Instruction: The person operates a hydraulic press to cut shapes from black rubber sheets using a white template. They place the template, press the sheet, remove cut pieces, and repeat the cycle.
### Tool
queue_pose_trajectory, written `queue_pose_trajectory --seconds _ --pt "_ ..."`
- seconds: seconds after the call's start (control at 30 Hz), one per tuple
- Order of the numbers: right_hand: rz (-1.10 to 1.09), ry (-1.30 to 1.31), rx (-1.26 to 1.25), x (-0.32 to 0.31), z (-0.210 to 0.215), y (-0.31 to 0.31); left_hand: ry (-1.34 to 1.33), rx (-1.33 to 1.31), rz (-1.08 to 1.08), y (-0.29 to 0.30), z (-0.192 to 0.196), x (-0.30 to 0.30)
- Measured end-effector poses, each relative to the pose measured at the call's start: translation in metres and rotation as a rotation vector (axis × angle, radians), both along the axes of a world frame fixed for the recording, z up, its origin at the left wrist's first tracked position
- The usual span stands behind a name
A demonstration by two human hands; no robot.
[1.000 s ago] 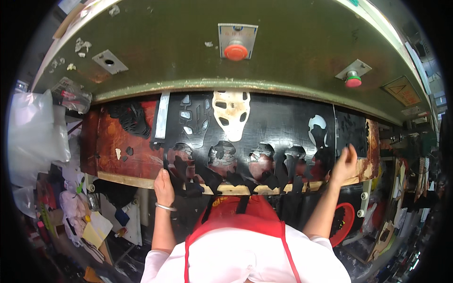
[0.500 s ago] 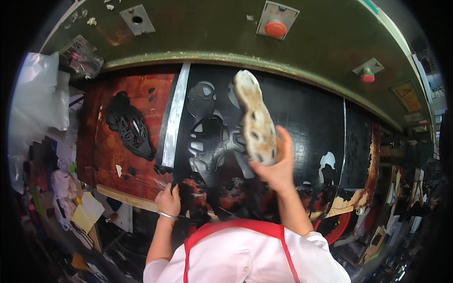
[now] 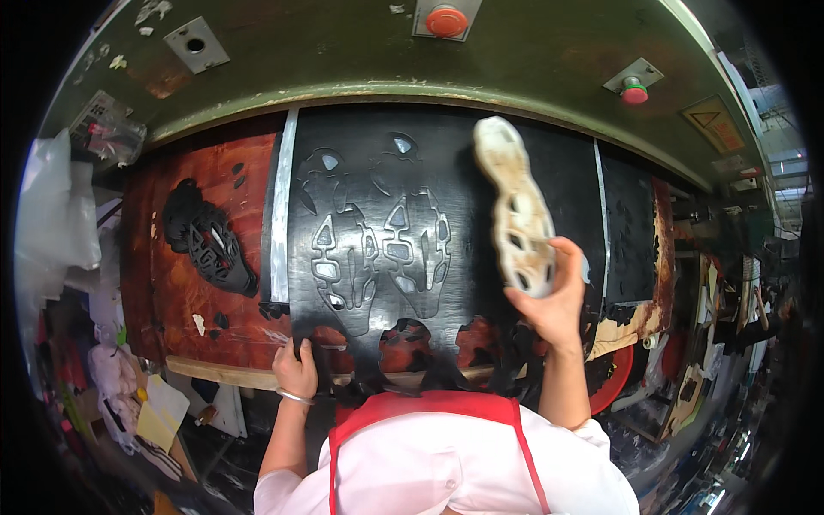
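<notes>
Template point(image 3: 513, 178), cream and sole-shaped, is above the black sheet point(image 3: 461, 180), clamped between thumb and fingers of the right hand point(image 3: 556, 307). The left hand point(image 3: 294, 371) is at the sheet's near-left corner; I cannot tell whether its fingers grip. A red tub point(image 3: 624, 384) holds something dark.

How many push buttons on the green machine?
2: a red button, top centre, and a red button with a green collar, lower and to its right. The plate at upper left shows only a dark hole. Others may lie beyond the frame.
</notes>
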State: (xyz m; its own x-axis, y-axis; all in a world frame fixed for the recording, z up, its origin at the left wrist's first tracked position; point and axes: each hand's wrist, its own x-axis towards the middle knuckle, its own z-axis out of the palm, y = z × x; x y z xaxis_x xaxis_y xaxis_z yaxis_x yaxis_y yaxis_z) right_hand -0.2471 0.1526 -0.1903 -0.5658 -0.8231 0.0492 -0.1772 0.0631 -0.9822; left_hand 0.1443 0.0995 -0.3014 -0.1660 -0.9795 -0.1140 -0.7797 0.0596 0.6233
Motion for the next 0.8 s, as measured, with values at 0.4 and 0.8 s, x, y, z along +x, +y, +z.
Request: queue_pose_trajectory --seconds 0.4,0.8 --pt "-0.018 0.605 0.019 -0.041 -0.059 -0.127 -0.027 -0.269 -0.038 -0.058 -0.003 -0.048" --pt "-0.716 0.803 -0.183 -0.196 0.010 -0.196 -0.081 -0.342 0.022 -0.195 0.005 -0.115"
